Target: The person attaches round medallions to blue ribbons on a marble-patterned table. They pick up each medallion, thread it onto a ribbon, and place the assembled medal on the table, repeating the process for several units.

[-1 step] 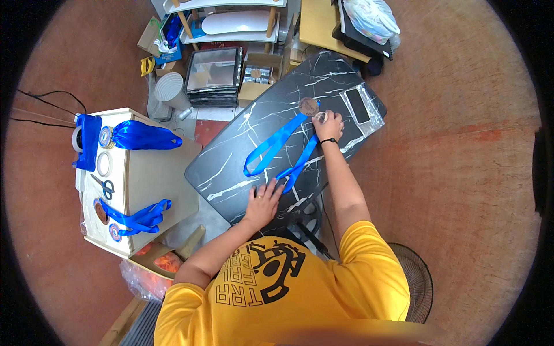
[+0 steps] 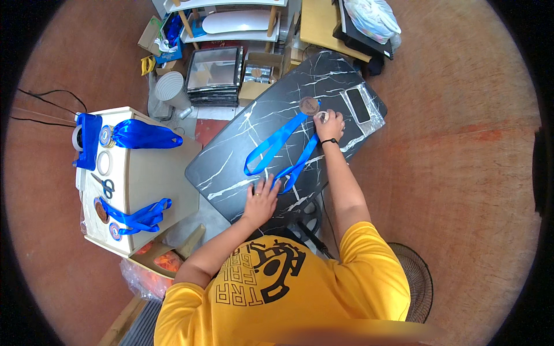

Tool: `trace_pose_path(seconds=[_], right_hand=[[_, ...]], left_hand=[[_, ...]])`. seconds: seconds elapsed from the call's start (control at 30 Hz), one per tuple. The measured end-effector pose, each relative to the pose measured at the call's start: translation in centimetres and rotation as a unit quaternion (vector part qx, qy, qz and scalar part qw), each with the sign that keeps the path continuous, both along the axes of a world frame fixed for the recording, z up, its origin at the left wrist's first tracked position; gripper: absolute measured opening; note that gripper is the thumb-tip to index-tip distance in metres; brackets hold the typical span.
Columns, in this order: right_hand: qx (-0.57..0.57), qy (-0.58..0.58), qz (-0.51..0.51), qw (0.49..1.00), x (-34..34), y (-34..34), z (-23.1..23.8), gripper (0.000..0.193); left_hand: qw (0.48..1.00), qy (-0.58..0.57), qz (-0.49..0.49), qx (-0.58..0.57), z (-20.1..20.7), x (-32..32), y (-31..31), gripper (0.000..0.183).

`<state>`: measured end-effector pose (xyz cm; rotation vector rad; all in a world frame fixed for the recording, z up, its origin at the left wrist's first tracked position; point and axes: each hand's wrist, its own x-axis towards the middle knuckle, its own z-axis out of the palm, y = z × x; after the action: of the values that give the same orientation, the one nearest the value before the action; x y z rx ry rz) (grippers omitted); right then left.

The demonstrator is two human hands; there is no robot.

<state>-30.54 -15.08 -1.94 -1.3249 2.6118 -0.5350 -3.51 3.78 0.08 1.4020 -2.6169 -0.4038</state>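
Observation:
On the black marble-patterned table (image 2: 222,164) lies a bronze-coloured round medal (image 2: 309,105) with its blue ribbon (image 2: 271,147) looped toward me. Just right of it, my right hand (image 2: 330,126) has its fingers closed around a second round medal (image 2: 323,117), partly covered by them. A second blue ribbon (image 2: 299,168) runs from under that hand back toward me. My left hand (image 2: 261,203) rests at the near end of this ribbon, fingers spread, the fingertips beside or touching it; which one I cannot tell.
A phone (image 2: 358,105) lies on a clear plastic sleeve at the table's right. The white cabinet (image 2: 156,173) at left bears more ribboned medals, scissors (image 2: 105,185), a tape roll (image 2: 104,163) and a blue tape dispenser (image 2: 88,141). Behind stand stacked frames (image 2: 213,75); a fan (image 2: 415,277) stands at lower right.
My left hand has shifted very slightly, its fingers moving a little left and away from me. The right hand and the medals stay practically in place.

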Motion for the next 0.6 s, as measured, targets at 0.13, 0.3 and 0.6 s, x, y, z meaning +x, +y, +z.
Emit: trace_pose_path(seconds=[0.13,0.3,0.6], right_hand=[[-0.086,0.004,0.019,0.996,0.1,1.4,-1.0,0.050],[-0.254,0.009,0.073,0.964,0.3,4.0,-1.5,0.029],[-0.247,-0.013,0.029,0.968,-0.5,10.0,0.8,0.036]], left_hand=[[0.996,-0.041,0.083,-0.003,-1.0,1.3,-1.6,0.061],[0.997,-0.049,0.052,0.013,-0.4,3.0,-2.2,0.058],[0.810,0.195,0.547,-0.084,0.2,19.7,0.2,0.048]])
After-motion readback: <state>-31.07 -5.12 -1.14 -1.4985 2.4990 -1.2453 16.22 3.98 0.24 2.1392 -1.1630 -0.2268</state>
